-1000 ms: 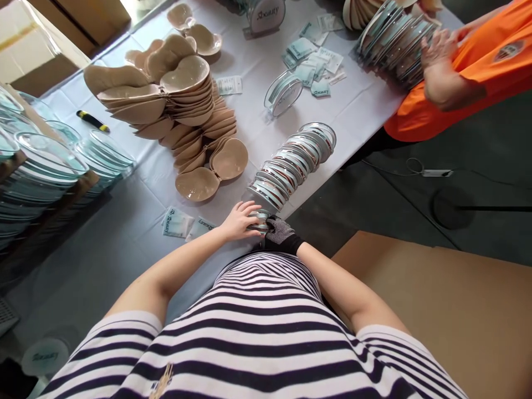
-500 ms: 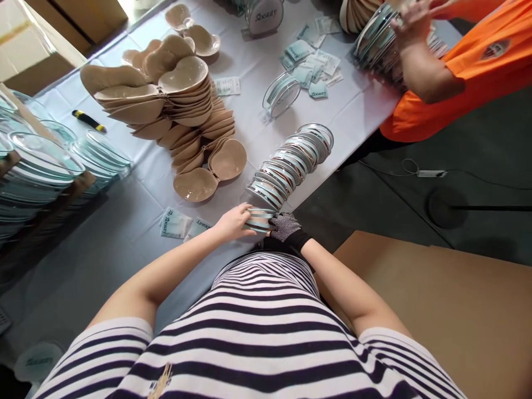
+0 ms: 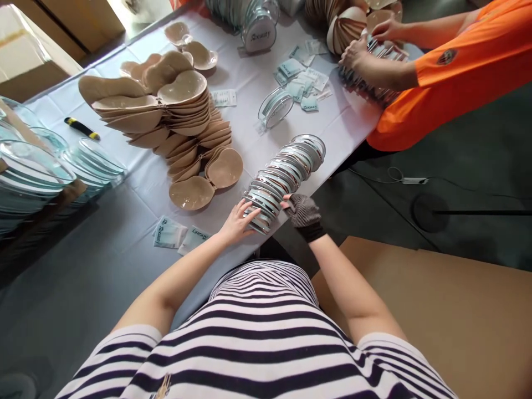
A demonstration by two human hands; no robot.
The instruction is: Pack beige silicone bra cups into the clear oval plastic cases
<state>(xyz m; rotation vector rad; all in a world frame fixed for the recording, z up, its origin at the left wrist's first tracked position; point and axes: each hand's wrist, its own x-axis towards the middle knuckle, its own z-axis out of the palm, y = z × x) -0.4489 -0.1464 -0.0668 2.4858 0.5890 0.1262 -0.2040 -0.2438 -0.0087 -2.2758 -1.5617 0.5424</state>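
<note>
A leaning row of clear oval cases [image 3: 286, 172] with silvery rims lies along the near table edge. At its near end my bare left hand [image 3: 238, 223] rests against the last cases, fingers spread. My right hand [image 3: 304, 213], in a dark dotted glove with bare fingertips, is on the row's right side. Its fingers are apart, and the tips are close to the cases; whether they touch cannot be made out. Left of the row stands a pile of beige stick-on bra cups [image 3: 166, 111], with a glossy pair [image 3: 193, 193] at its near end.
Printed packets [image 3: 170, 231] lie near my left forearm, and more packets [image 3: 305, 77] farther back. A single case [image 3: 275, 108] stands mid-table. At left are stacked clear lids [image 3: 37, 166] and a yellow-black cutter [image 3: 82, 128]. A co-worker in an orange shirt [image 3: 457, 72] handles cases at right.
The cases held between my hands now sit against the row's near end. My right hand has moved up and right along the row. The co-worker's hands have shifted left.
</note>
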